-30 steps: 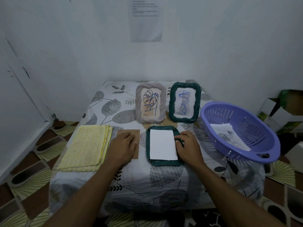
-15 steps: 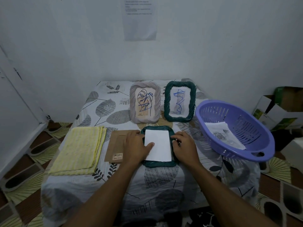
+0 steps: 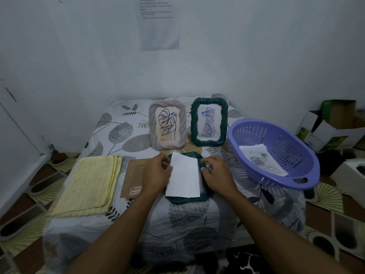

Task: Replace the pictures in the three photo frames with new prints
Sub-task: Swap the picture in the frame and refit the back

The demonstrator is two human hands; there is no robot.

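Head: three frames (image 3: 153, 125) (image 3: 194, 123) (image 3: 183, 200), one sheet (image 3: 183, 175), two hands (image 3: 157, 175) (image 3: 217, 175) tight, left on sheet, right on flat frame (image 3: 183, 200).

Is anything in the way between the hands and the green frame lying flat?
Only the white sheet, which covers the middle of the green frame. The left hand pinches the sheet's left edge; the right hand holds the frame's right rim.

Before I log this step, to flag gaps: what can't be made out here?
Head view only:
Sheet: printed side, only blank white shows.
Lying frame: opening, under the sheet.
Wall notice: text too small, top cut off by the edge.
Right hand: grip on frame rim, blurred.
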